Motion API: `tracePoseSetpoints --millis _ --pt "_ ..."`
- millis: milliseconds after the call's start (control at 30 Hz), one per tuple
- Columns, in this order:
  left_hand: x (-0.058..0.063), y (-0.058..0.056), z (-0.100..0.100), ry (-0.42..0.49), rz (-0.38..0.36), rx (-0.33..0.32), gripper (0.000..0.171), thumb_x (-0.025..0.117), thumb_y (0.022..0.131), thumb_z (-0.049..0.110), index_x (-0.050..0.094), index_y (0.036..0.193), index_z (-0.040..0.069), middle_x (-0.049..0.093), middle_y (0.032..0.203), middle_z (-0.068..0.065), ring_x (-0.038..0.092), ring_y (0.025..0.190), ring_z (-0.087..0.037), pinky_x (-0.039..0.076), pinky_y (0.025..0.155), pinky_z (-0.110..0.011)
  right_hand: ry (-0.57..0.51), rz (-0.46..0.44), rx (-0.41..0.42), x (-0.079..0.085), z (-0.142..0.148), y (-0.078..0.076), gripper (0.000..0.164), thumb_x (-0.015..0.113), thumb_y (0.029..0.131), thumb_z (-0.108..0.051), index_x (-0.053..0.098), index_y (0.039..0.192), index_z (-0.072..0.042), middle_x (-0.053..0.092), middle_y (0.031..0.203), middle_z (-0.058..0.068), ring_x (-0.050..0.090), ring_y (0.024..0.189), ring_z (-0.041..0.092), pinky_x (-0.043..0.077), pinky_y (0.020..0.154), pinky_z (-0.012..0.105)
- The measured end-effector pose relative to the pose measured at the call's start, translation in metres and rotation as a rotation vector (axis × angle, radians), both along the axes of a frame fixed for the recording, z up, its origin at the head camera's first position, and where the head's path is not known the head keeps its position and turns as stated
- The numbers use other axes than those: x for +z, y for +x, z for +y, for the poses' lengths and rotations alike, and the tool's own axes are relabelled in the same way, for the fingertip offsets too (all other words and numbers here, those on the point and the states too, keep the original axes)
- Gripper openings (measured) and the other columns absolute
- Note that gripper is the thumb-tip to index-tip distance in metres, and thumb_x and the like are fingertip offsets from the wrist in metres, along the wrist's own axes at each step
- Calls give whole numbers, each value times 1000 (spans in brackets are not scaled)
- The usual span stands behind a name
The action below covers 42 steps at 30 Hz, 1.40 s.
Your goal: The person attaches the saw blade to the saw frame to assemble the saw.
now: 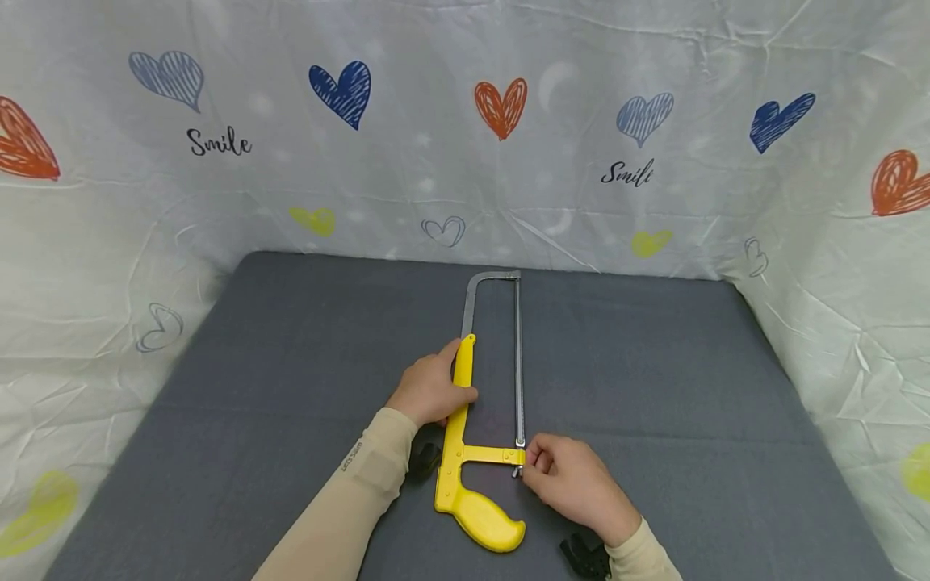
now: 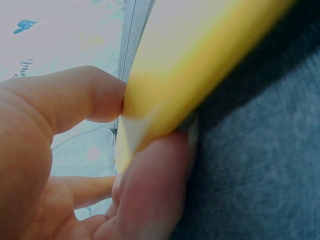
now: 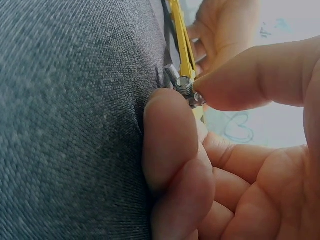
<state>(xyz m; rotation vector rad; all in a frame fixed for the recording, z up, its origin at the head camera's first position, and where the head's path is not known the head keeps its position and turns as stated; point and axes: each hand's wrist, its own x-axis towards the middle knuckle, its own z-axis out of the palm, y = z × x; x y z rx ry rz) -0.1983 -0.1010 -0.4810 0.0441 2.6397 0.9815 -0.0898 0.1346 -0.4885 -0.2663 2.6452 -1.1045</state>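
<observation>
A hacksaw (image 1: 456, 428) with a yellow frame and handle lies on the grey cloth, its grip toward me. My left hand (image 1: 433, 386) holds the yellow bar of the frame, thumb on one side and fingers on the other, as the left wrist view shows close up. The metal blade side (image 1: 519, 363) runs along the saw's right. At its near end, my right hand (image 1: 574, 484) pinches a small metal wing nut (image 3: 184, 86) on a threaded stud between thumb and index finger. The other right fingers curl beneath, close over the cloth.
Grey cloth (image 1: 654, 387) covers the table. A pale curtain (image 1: 436, 177) printed with hearts and "Smile" hangs behind and at both sides. Black wrist devices (image 1: 584, 557) show at both wrists.
</observation>
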Motion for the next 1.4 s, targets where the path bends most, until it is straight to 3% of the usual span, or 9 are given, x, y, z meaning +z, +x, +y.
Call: tracePoseSetpoints --millis 833,1133,1400 --pt "1 1 0 6 -10 -3 94 78 93 28 30 172 18 66 127 -21 65 54 -22 58 51 -30 14 20 67 1 2 2 12 74 98 -12 68 90 -19 58 67 -12 48 53 4 40 50 23" --pt "1 0 1 -4 -2 -4 94 79 93 29 30 172 18 66 127 -21 65 55 -22 58 51 -29 -43 -56 42 2 4 1 10 70 99 -6 69 92 -14 62 69 -6 56 54 10 44 50 24" --pt "3 1 0 5 -5 -4 94 79 93 28 30 172 17 66 127 -22 65 56 -22 58 51 -29 -41 -49 40 2 3 1 11 73 99 -9 68 92 -16 62 68 -7 57 54 9 44 50 24"
